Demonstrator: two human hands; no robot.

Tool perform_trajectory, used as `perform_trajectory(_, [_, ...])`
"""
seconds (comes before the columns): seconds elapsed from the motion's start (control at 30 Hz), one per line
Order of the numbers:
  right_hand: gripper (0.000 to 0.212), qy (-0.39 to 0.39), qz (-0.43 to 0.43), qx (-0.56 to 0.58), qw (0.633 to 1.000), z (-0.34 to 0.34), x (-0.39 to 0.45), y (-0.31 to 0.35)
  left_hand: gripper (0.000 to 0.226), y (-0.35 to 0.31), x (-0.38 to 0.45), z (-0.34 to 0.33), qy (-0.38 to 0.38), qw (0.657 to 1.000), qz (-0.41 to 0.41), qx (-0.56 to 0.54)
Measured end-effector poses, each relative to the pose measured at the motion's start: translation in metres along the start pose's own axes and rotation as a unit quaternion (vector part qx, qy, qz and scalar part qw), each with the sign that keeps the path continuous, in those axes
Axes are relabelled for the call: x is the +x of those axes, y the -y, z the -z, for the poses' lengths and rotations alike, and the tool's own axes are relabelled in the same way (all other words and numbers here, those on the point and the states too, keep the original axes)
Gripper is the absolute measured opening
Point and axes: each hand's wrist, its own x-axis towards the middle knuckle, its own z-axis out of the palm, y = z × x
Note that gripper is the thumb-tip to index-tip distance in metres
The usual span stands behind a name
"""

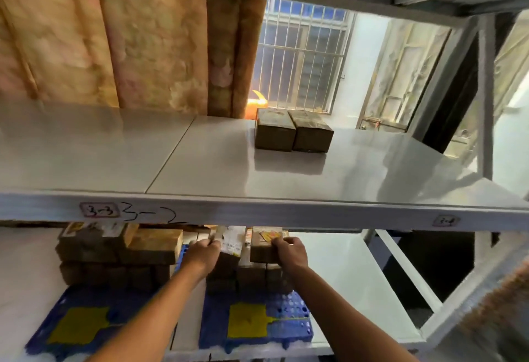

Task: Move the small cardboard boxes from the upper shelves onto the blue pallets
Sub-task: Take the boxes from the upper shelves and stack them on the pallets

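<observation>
Two bare arms reach under the grey metal shelf [257, 172]. Left hand [203, 250] holds a small brown cardboard box with a white label [229, 243]; right hand [290, 250] holds another brown box [264, 244], both above the blue plastic pallet [289, 324]. Two more brown boxes [293, 134] sit on that shelf.
</observation>
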Motion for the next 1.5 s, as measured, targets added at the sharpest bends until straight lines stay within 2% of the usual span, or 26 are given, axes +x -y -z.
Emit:
perform_trajectory(0.07, [0.024, 0.011, -0.003, -0.031, 0.999, -0.006, 0.005, 0.000, 0.056, 0.000, 0.002, -0.004, -0.012, 0.995, -0.016, 0.096])
perform_trajectory(0.17, [0.029, 0.024, 0.006, -0.088, 0.996, -0.012, 0.004, -0.004, 0.057, 0.001, 0.000, -0.006, 0.004, 0.988, -0.035, 0.149])
perform_trajectory(0.27, [0.038, 0.041, 0.013, -0.143, 0.989, -0.014, 0.005, -0.008, 0.059, 0.003, -0.001, -0.006, 0.014, 0.988, -0.037, 0.148])
perform_trajectory(0.5, [0.049, 0.025, 0.020, -0.163, 0.986, -0.007, -0.001, -0.002, 0.066, 0.007, 0.000, -0.005, 0.031, 0.991, -0.034, 0.122])
perform_trajectory(0.83, [0.044, -0.004, 0.050, -0.192, 0.980, 0.029, -0.049, 0.001, 0.065, 0.001, -0.043, 0.010, 0.016, 0.992, -0.069, 0.109])
perform_trajectory(1.0, [0.049, -0.001, 0.084, -0.241, 0.967, 0.055, -0.091, 0.006, 0.063, -0.008, -0.093, 0.025, 0.015, 0.989, -0.092, 0.115])
perform_trajectory(1.13, [0.048, 0.004, 0.146, -0.253, 0.956, 0.076, -0.136, 0.010, 0.060, -0.023, -0.150, 0.036, 0.011, 0.987, -0.116, 0.111])
perform_trajectory(1.3, [0.056, 0.013, 0.170, -0.245, 0.954, 0.100, -0.196, 0.017, 0.060, -0.044, -0.229, 0.041, 0.012, 0.979, -0.169, 0.117])
perform_trajectory(1.5, [0.056, 0.019, 0.214, -0.248, 0.945, 0.117, -0.262, 0.030, 0.064, -0.073, -0.305, 0.052, -0.022, 0.964, -0.241, 0.113])
